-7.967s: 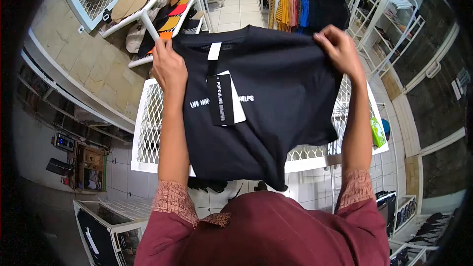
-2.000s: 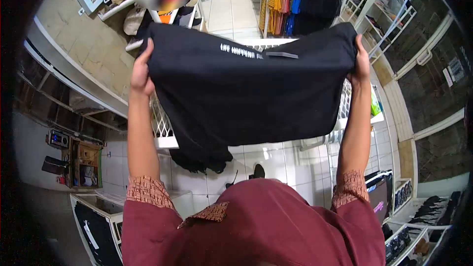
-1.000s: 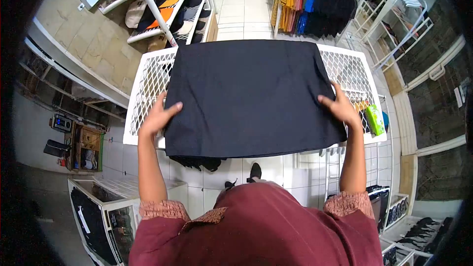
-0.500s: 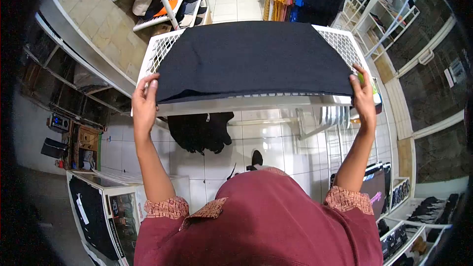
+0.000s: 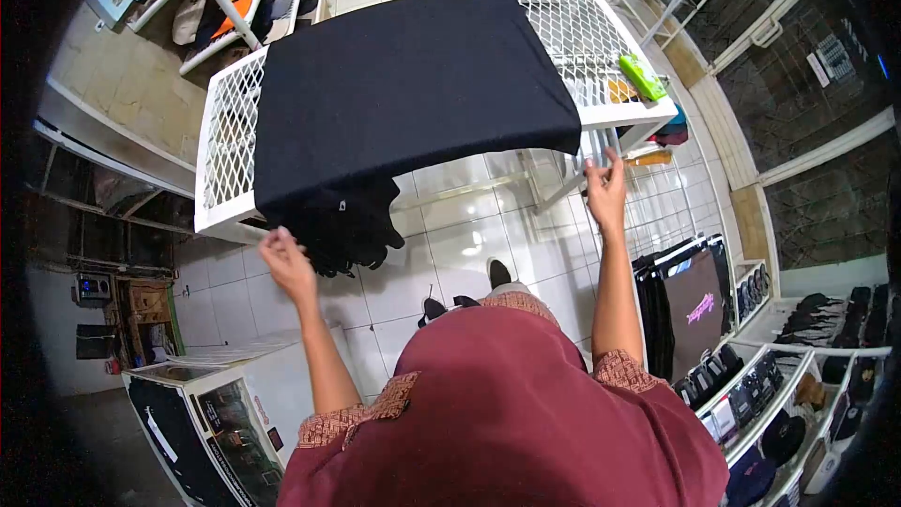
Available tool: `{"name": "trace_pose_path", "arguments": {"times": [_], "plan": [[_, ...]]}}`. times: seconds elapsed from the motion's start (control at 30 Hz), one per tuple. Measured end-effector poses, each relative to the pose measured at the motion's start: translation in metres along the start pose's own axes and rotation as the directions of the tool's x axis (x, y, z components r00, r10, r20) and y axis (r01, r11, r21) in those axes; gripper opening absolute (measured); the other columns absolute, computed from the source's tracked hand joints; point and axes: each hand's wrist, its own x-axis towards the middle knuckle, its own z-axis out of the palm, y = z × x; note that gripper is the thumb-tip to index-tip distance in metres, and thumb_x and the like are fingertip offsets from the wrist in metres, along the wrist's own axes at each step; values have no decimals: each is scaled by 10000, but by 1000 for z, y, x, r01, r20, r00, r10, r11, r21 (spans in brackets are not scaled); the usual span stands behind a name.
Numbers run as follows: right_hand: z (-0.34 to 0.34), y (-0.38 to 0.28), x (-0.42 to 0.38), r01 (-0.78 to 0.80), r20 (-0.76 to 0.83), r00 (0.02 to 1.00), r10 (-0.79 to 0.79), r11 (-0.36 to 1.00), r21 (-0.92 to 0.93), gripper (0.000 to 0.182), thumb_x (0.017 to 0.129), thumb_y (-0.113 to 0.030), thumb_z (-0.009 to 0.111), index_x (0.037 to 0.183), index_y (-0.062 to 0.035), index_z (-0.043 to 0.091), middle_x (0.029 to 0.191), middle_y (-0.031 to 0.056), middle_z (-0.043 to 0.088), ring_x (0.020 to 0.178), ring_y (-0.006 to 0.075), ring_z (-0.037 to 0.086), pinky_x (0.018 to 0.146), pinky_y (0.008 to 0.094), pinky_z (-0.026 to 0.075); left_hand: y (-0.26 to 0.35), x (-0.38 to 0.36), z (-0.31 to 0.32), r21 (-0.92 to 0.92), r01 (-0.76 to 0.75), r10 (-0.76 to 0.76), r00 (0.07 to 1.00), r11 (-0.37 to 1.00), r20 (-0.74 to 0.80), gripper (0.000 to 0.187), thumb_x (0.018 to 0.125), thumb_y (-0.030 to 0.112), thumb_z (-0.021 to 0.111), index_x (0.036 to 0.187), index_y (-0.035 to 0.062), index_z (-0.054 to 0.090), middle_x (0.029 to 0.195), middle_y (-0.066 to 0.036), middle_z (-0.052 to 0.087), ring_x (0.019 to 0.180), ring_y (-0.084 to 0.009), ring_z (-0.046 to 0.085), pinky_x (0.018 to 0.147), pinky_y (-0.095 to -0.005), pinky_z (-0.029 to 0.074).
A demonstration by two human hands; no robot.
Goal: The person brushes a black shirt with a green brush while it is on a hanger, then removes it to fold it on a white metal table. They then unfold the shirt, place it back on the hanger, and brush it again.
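Observation:
A large black cloth (image 5: pixel 404 84) lies across the white mesh-topped table (image 5: pixel 230 131), its near edge hanging over the front. My left hand (image 5: pixel 289 263) is just below the cloth's near left corner, with fingers loosely bent and a little apart; no cloth shows between them. Below the near right corner, my right hand (image 5: pixel 606 195) has its fingers spread and holds nothing. Bunched black fabric (image 5: pixel 347 225) hangs under the table, behind the cloth's front edge.
A bright green packet (image 5: pixel 643 77) lies on the table's right end. Racks of folded goods (image 5: pixel 239 0) stand at the far left. A white cabinet (image 5: pixel 235 385) is at my lower left, and shelves with dark items (image 5: pixel 751 394) are at my lower right.
Both hands have come off the cloth's side edges and down toward me. The cloth now hangs over the table's front edge. My view has shifted, showing more mesh and the green packet.

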Motion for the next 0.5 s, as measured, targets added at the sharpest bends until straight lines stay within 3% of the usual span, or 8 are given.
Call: {"name": "trace_pose_path", "arguments": {"times": [0.07,0.13,0.17,0.27,0.3,0.4,0.47,0.5], "plan": [[5,49,7,-37,76,996,39,999,-29,377,954,-220,697,1264,-15,636,790,78,676,707,152,618,662,320,498,-24,-42,34,-36,92,-84,979,995,183,334,1055,394,554,1184,86,551,853,-64,646,688,-121,620,511,-258,478],[12,69,6,68,112,992,-53,989,-128,257,931,-198,691,1135,-44,713,826,106,696,746,195,652,696,339,513,-9,-92,93,7,310,-280,848,951,449,309,1039,368,604,1076,61,590,802,-57,666,625,-112,630,537,-262,506],[19,87,11,127,118,987,-108,978,-163,273,930,-215,710,1132,-31,722,803,72,665,704,137,635,652,318,508,-18,-115,130,19,294,-250,775,956,581,295,1036,341,610,1106,55,614,812,-55,674,649,-132,651,585,-284,538],[32,116,25,263,159,960,-230,936,-233,251,910,-176,700,1111,-27,722,930,167,712,784,269,698,734,375,548,2,-179,236,-27,145,-40,441,989,897,402,1063,376,537,1296,57,608,1022,-101,714,825,-178,701,684,-323,563],[34,125,33,291,194,949,-248,925,-243,250,907,-162,692,1115,-25,716,953,179,710,804,291,704,748,392,553,21,-190,269,-5,225,-61,285,974,957,453,1069,423,503,1331,63,593,1080,-122,707,880,-204,707,700,-326,563],[32,137,46,321,240,934,-264,916,-242,287,897,-125,675,1163,-18,689,1024,213,695,846,322,711,785,417,564,39,-215,366,77,333,-153,209,940,966,525,1075,468,457,1426,84,528,1226,-136,667,1025,-227,682,779,-347,558],[28,132,50,296,257,936,-241,933,-203,298,893,-128,679,1167,-11,685,1050,218,687,859,326,710,795,423,562,34,-227,413,37,255,-114,297,966,948,588,1079,498,410,1499,89,451,1355,-135,600,1164,-237,626,907,-388,521],[26,129,53,273,270,938,-216,942,-194,323,888,-129,683,1189,-10,673,1058,223,682,857,327,707,810,427,561,53,-230,419,66,380,-184,283,923,941,598,1079,501,400,1515,92,430,1382,-121,583,1192,-235,608,959,-406,490]]}}
